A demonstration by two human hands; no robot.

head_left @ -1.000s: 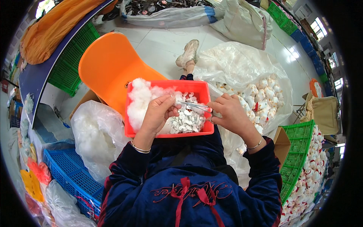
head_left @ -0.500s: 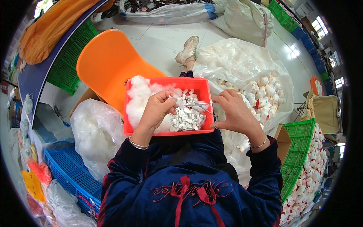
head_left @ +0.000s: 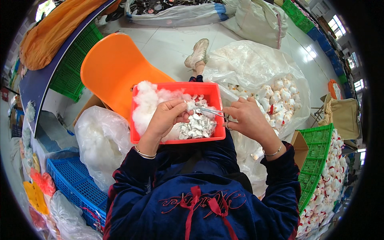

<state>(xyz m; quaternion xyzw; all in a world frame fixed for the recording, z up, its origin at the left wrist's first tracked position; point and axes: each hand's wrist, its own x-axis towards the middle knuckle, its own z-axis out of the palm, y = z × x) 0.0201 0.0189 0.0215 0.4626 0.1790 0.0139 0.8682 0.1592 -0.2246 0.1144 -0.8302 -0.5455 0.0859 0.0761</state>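
Over the red plastic tray [head_left: 178, 141] my left hand [head_left: 168, 118] pinches a small white piece [head_left: 191, 106], largely hidden by the fingers. My right hand [head_left: 246, 120] has its fingers in the ring handles of slim metal forceps [head_left: 211, 111], whose tips point left and reach the white piece. White stuffing [head_left: 145, 106] fills the left side of the tray. On its right side lies a heap of small white fabric pieces [head_left: 197, 127], directly below the forceps.
An orange chair [head_left: 116, 66] stands beyond the tray at left. To the right, a clear plastic bag [head_left: 244, 58] holds many small white stuffed items [head_left: 276, 98]. Another bag of stuffing [head_left: 100, 138] leans by a blue crate [head_left: 76, 180]. A green crate [head_left: 314, 160] stands at right.
The spread handles of the forceps have come together, and their tips now meet the white piece at my left hand. My right fingers have drawn closer together.
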